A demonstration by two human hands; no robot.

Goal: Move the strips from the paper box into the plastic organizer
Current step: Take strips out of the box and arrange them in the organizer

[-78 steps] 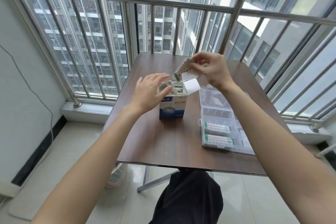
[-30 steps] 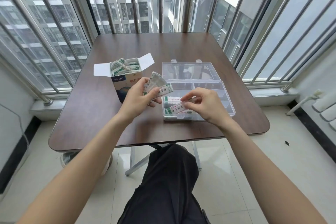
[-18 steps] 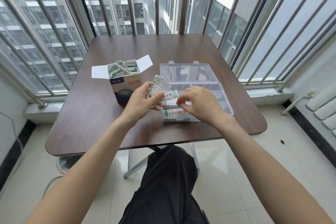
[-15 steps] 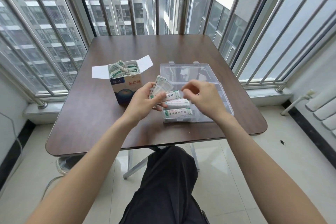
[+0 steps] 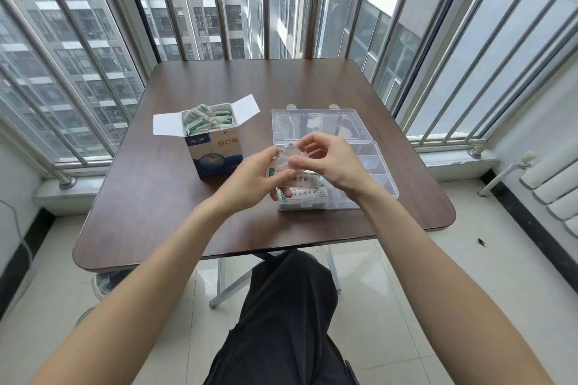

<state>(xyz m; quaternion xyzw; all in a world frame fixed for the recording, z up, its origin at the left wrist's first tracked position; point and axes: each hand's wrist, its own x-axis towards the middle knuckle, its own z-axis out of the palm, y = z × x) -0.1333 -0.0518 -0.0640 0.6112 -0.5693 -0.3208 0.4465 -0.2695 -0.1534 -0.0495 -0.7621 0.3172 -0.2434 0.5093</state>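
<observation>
Strips, small bundle: being held fanned in left hand, fingers curled round lower ends, just above near-left corner of plastic organizer. Right hand: closing thumb and forefinger on top strip of bundle, other fingers loosely curled; pinching, seemingly drawing one off.

Change since half a second ago: right hand, then leaving the organizer's near compartment, now returning to the bundle. Reading for task: one strip delivered, next one being taken; cycle of peel-and-place continuing.

Strips already laid: lying flat in near-left compartment of organizer, printed faces up, partly hidden under both hands. Remaining compartments: looking clear of strips, though partly covered by right wrist. Lid: lying open at far side of organizer.

Paper box: standing upright left of organizer, apart from it, flaps open, many strips crowding its mouth. Task judged early; most stock awaiting transfer.

Table: bearing organizer and box.
</observation>
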